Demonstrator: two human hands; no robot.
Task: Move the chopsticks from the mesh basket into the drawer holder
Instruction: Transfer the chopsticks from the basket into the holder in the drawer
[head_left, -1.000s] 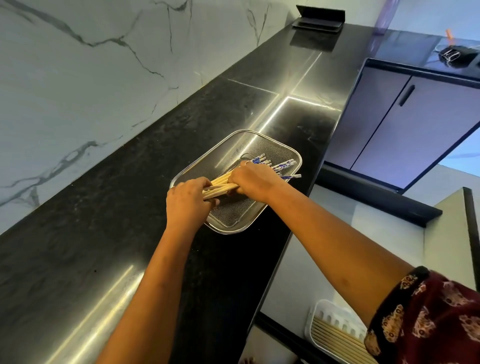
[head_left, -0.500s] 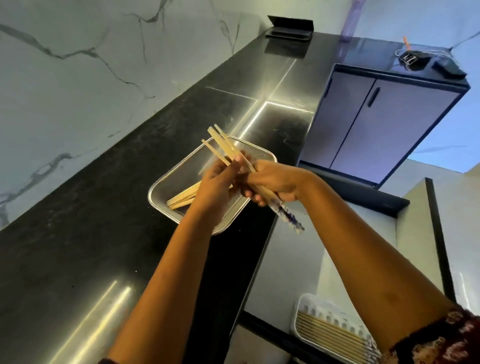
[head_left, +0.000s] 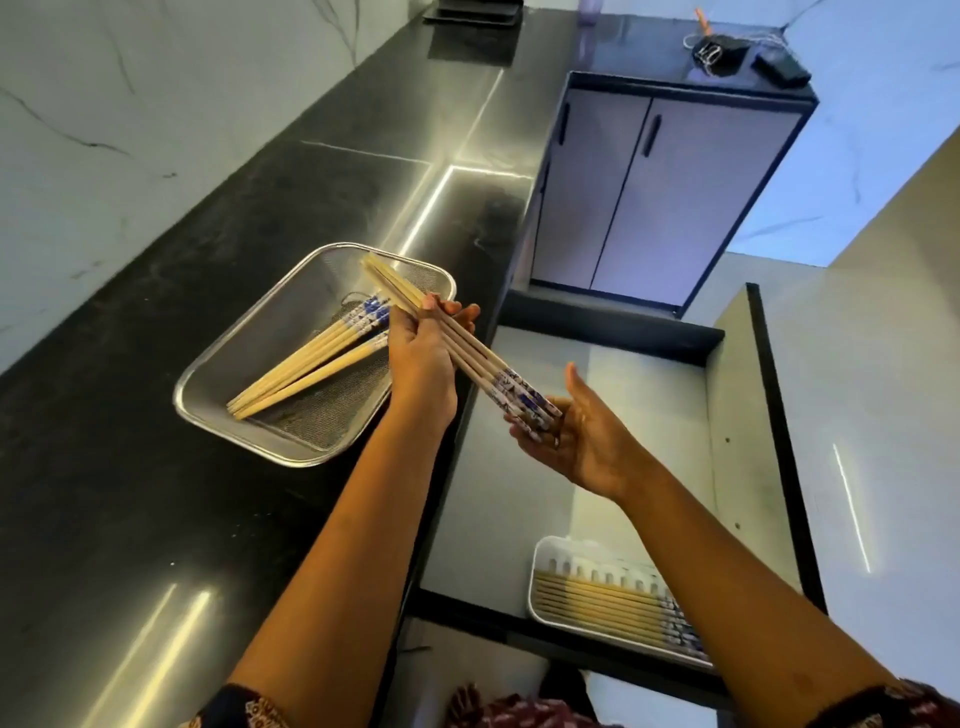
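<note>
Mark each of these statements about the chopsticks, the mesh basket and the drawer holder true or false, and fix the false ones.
1. The left hand grips a bundle of chopsticks. True.
2. The mesh basket is empty. False: several chopsticks lie in it.
3. The right hand is open, palm against the patterned ends of the held bundle. True.
4. The white drawer holder holds no chopsticks. False: a row already lies in it.
5. The mesh basket sits in the open drawer. False: it sits on the black countertop.
</note>
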